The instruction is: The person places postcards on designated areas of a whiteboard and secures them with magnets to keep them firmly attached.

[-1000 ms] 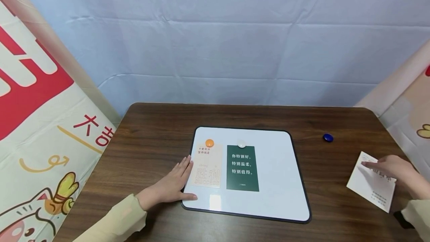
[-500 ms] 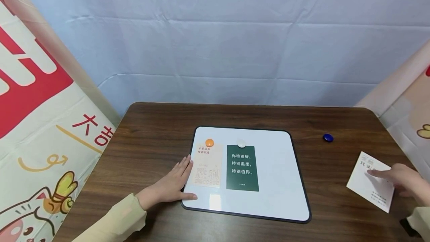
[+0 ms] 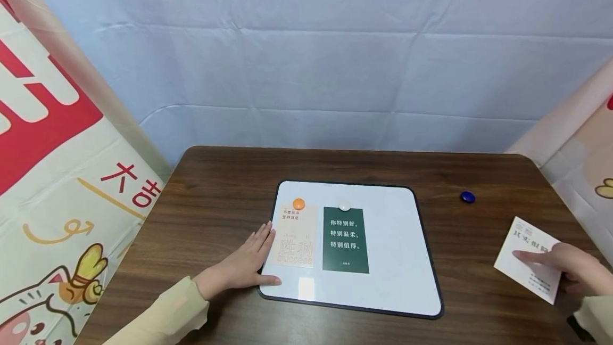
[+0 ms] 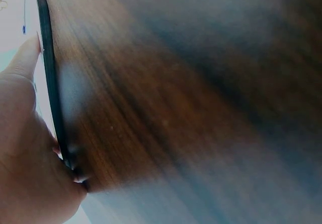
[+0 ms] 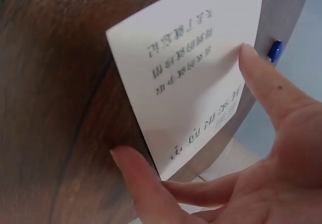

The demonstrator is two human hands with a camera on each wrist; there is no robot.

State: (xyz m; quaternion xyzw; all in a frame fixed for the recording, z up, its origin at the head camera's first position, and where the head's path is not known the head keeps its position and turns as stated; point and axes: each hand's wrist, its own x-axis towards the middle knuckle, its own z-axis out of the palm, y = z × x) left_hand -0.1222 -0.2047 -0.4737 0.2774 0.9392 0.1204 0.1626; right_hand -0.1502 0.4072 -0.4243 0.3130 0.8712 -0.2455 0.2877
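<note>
My left hand (image 3: 244, 265) lies flat, with straight fingers, on the left rim of a white magnetic board (image 3: 397, 260). In the left wrist view the left hand (image 4: 25, 158) presses against the board's black edge (image 4: 50, 83). On the board an orange magnet (image 3: 299, 204) pins a beige card (image 3: 297, 238), and a white magnet (image 3: 344, 206) pins a green card (image 3: 346, 239). At the table's right my right hand (image 3: 565, 262) holds a white card (image 3: 524, 238). In the right wrist view this white card (image 5: 186, 68) is pinched between the forefinger on top and the thumb at its edge.
A blue magnet (image 3: 467, 196) lies alone on the brown wooden table (image 3: 215, 201), beyond the white card, and shows again in the right wrist view (image 5: 275, 50). Printed banners stand at the left (image 3: 57, 164) and at the right. A pale blue cloth backs the table.
My right hand has drawn back toward me over the white card, uncovering the print at its far end. The left hand and the board have not moved.
</note>
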